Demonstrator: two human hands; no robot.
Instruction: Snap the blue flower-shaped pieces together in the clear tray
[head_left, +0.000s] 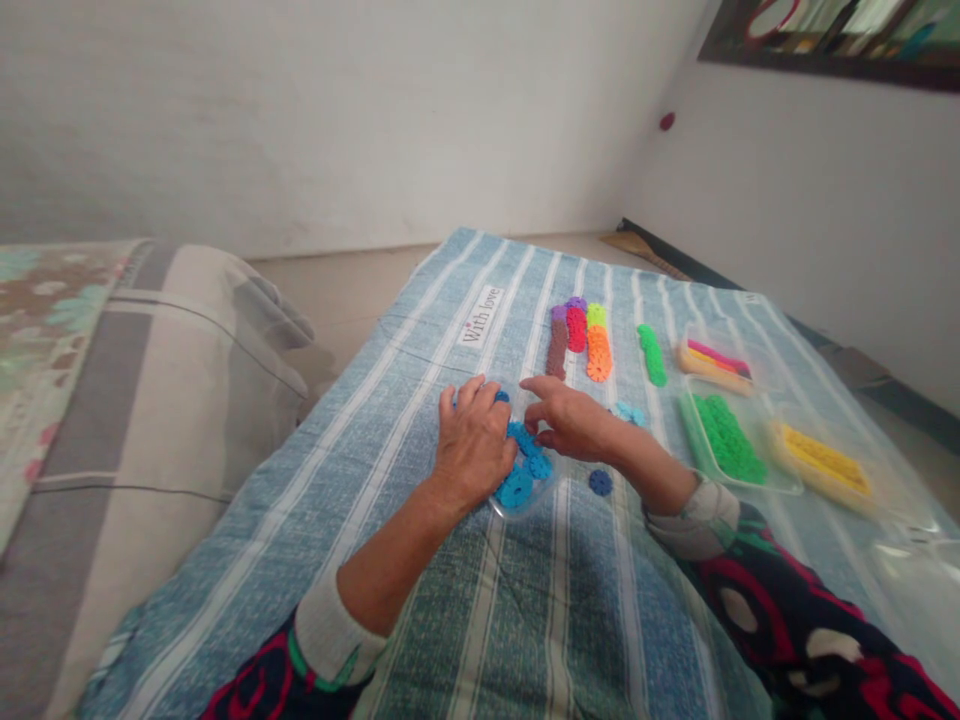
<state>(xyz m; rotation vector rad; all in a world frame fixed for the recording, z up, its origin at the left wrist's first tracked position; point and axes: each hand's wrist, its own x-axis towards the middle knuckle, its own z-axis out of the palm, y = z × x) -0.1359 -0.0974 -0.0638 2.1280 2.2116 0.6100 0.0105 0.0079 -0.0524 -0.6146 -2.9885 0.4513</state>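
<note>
A clear plastic box (517, 513) holding blue flower-shaped discs (515, 488) sits on the striped cloth before me. My left hand (472, 445) lies over the box's left side, fingers bent around its edge and hiding part of the contents. At the right side of the box is my right hand (566, 415), its index finger stretched out and the others loosely bent, with nothing visible in them. A dark blue disc (600, 482) rests on the cloth below the right wrist. Light blue discs (630, 412) show just beyond that wrist.
Rows of brown discs (556, 350), red discs (576, 328), orange discs (598, 355) and green discs (652, 355) lie farther back. On the right stand boxes of green pieces (724, 440), yellow pieces (825, 462) and mixed pieces (716, 362). A draped seat (202, 370) is at left.
</note>
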